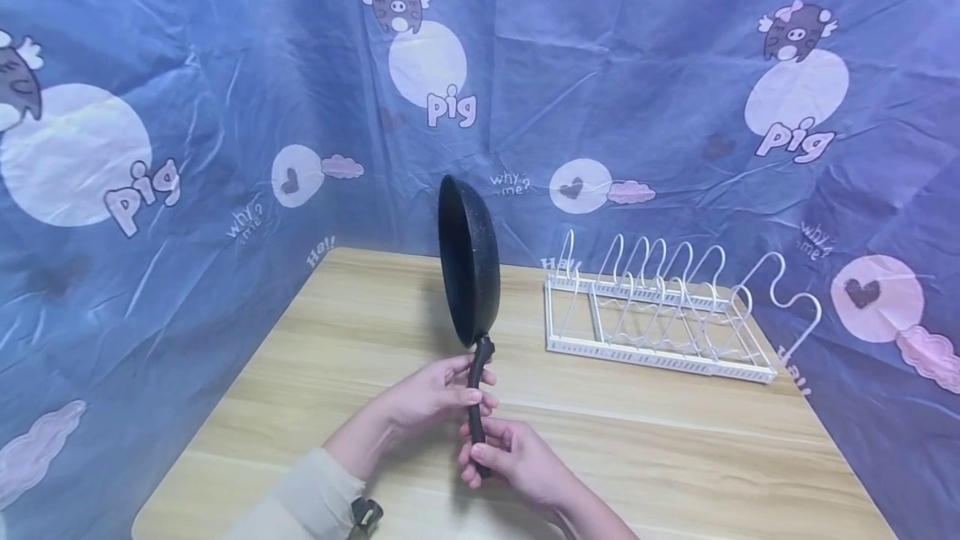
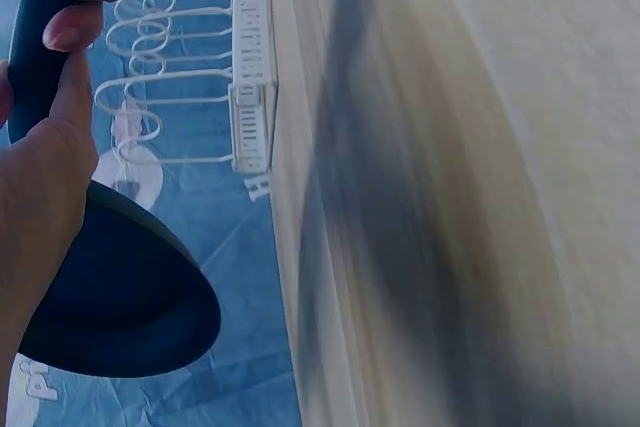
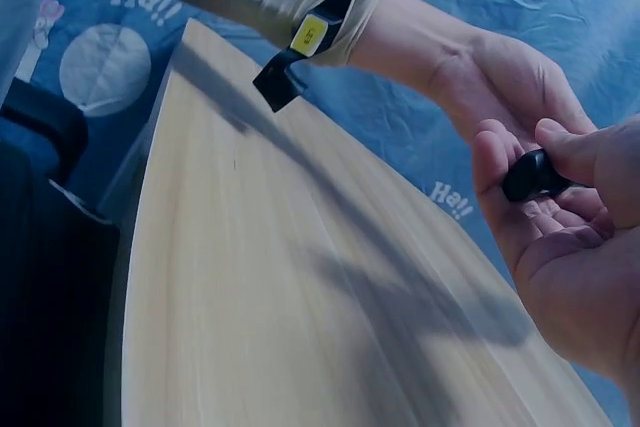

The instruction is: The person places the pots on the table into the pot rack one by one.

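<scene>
A black frying pan (image 1: 486,265) is held up on edge above the table, its handle pointing down toward me and its hollow side facing left. My left hand (image 1: 431,394) grips the upper handle, close to the pan body. Lower down, my right hand (image 1: 517,457) pinches the handle's end between thumb and fingers. In the left wrist view the pan's bowl (image 2: 130,287) hangs beyond the left hand (image 2: 45,197). The right wrist view shows the handle's black tip (image 3: 535,177) between the right hand's (image 3: 590,277) thumb and fingers.
A white wire rack (image 1: 660,323) with upright loops stands at the table's back right. The wooden table (image 1: 360,298) meets blue printed cloth (image 1: 225,65) at the back and sides. A black strap with a yellow-marked device (image 3: 312,35) is on the left wrist.
</scene>
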### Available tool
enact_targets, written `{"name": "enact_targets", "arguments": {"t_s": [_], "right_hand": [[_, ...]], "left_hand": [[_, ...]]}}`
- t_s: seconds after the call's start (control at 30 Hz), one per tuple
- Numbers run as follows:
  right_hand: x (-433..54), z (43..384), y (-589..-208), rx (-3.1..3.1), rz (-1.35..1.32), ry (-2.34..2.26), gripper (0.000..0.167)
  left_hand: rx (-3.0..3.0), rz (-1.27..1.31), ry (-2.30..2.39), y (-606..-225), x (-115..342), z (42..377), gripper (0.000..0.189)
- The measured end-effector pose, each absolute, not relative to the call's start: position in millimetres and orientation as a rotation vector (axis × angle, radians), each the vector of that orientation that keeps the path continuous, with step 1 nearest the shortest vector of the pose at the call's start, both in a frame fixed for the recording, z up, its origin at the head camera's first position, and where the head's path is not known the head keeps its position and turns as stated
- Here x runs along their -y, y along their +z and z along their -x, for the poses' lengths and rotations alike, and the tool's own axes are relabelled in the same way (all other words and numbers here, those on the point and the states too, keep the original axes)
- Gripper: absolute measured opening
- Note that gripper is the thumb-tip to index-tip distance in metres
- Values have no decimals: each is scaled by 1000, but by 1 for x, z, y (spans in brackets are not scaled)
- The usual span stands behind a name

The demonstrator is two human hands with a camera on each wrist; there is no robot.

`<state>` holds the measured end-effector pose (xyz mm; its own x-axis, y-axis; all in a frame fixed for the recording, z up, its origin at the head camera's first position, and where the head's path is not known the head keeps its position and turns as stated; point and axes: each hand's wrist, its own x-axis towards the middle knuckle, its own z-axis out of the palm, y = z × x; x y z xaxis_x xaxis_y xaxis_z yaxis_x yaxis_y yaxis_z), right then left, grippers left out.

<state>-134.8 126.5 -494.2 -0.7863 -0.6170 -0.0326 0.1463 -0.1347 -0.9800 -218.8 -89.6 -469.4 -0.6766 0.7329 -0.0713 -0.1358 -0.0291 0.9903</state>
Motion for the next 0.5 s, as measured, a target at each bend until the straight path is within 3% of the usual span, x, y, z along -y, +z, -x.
{"name": "enact_targets", "arguments": {"t_s": [0.5], "right_hand": [[-157,114,-478,-1899,464,-1947,53]], "left_hand": [[-1656,-818,1683,-444,49,218,77]]}}
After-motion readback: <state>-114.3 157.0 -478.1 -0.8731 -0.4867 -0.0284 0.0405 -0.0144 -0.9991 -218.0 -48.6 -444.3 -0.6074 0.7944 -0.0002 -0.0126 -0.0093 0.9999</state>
